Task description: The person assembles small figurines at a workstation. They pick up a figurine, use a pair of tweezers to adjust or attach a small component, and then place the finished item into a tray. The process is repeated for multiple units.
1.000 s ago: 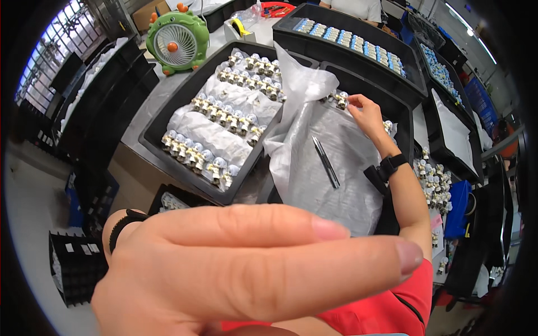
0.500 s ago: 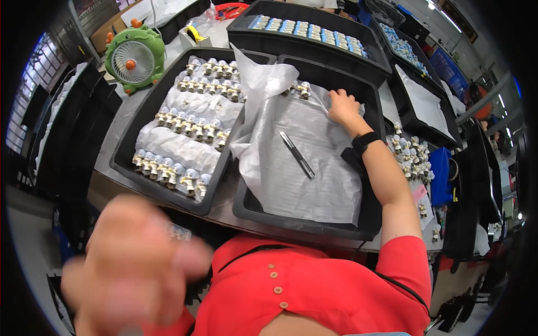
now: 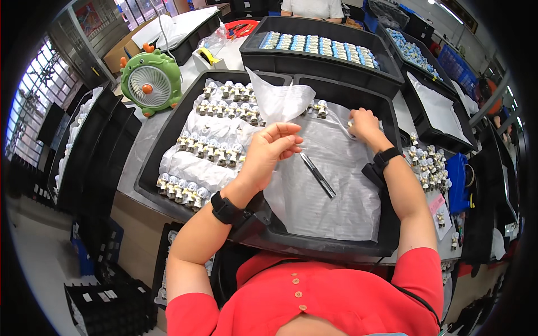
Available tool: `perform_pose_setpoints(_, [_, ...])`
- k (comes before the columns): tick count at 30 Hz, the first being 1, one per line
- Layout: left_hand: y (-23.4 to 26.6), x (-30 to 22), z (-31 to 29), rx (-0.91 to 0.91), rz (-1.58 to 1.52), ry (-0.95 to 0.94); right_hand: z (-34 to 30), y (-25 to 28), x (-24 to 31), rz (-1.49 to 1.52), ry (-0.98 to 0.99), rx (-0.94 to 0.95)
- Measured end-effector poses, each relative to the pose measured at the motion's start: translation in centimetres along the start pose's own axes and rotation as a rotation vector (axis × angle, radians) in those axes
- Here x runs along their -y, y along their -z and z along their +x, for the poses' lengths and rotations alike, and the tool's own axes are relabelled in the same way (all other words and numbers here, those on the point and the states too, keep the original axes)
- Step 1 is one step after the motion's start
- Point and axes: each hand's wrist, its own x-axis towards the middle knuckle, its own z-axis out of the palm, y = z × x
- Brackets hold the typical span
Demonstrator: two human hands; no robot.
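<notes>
My left hand (image 3: 271, 151) hovers over the left part of the right black tray (image 3: 390, 235), fingers loosely curled, thumb a little apart, nothing seen between them. Just beyond it rises the raised flap of a thin white packing sheet (image 3: 284, 101). At the tray's far right, my right hand (image 3: 365, 124) has its fingers bent together over the sheet; a small pale bit shows at the fingertips, too small to name. Between the hands a dark pen (image 3: 318, 175) lies slantwise on the sheet. A small figurine (image 3: 320, 109) sits at the tray's far end, partly beside the flap.
The left black tray (image 3: 147, 182) holds rows of figurines between white sheets. Loose figurines (image 3: 428, 167) cluster right of the trays, beside a blue bin (image 3: 458, 182). A green fan (image 3: 150, 84), tape dispenser (image 3: 208, 57) and another filled tray (image 3: 319, 68) stand beyond. Someone sits opposite.
My left hand, blurred close to the camera before, has moved forward over the right tray. My right hand stays at the tray's far right, its fingers more bent. The whole view has shifted slightly.
</notes>
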Motion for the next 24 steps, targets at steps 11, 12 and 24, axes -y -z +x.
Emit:
perform_pose_setpoints(11, [-0.3,0.2,0.0,0.122,-0.259,0.015,-7.4,4.2,7.4,1.079,0.846,-0.353])
perform_pose_setpoints(12, [-0.3,0.2,0.0,0.137,-0.248,0.014,-7.5,4.1,7.5,1.084,0.837,-0.343])
perform_pose_setpoints(24, [-0.7,0.2,0.1,0.143,-0.173,-0.017,-7.6,3.6,7.6,1.047,0.854,-0.428])
